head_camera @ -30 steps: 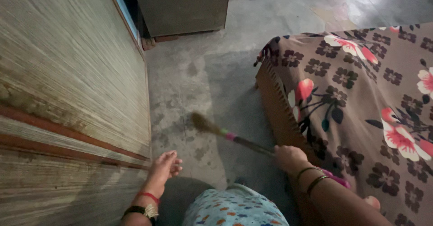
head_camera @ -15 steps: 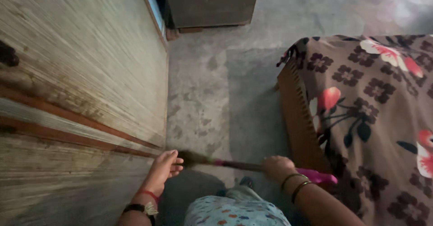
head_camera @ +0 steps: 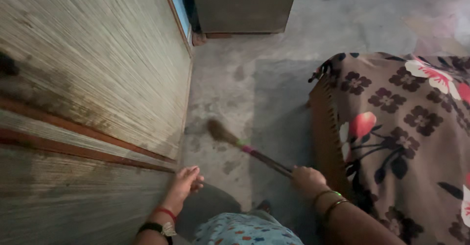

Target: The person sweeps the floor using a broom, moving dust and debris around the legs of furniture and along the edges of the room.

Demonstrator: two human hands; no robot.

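My right hand [head_camera: 307, 180] grips the handle of a short broom [head_camera: 247, 149] whose brown bristle tip rests on the grey concrete floor [head_camera: 274, 64] near the wall base. The handle has pink and green bands. Two bangles circle my right wrist. My left hand [head_camera: 185, 183] hangs with fingers apart beside the wooden panel wall [head_camera: 98, 78], holding nothing; a red thread and a dark band sit on that wrist.
A bed covered with a brown flowered cloth [head_camera: 401, 127] fills the right side. A dark cabinet [head_camera: 242, 5] stands at the far end of the narrow floor strip. My patterned light-blue clothing [head_camera: 245, 230] shows at the bottom.
The broom tip swept in close to my left hand, then swung back out forward along the floor. The view shifted slightly to the left.
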